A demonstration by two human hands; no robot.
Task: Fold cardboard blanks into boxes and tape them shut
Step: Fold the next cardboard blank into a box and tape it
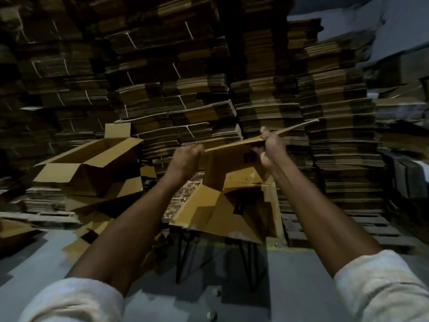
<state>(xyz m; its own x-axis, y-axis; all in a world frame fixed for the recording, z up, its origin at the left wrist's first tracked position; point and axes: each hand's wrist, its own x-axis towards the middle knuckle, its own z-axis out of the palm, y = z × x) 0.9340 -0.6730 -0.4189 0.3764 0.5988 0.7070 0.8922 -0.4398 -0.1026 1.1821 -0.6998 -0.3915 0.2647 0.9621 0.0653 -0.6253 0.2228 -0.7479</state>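
Cardboard blank (222, 159) is held up above an open box (209, 212), its long axis rising left to right. The left hand (185, 159) has a closed grip on the lower end, and the right hand (270, 147) grips midway along.

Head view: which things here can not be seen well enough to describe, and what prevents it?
All in the head view:
- The cardboard blank: seen almost edge-on, so its faces and flaps are unclear.
- Fingertips of the left hand: hidden behind the hand itself; the right hand is blurred.
- The open box under the hands: bottom hidden by flaps and shadow, so taping cannot be judged.
- The stacks at upper left: dark and blurred.
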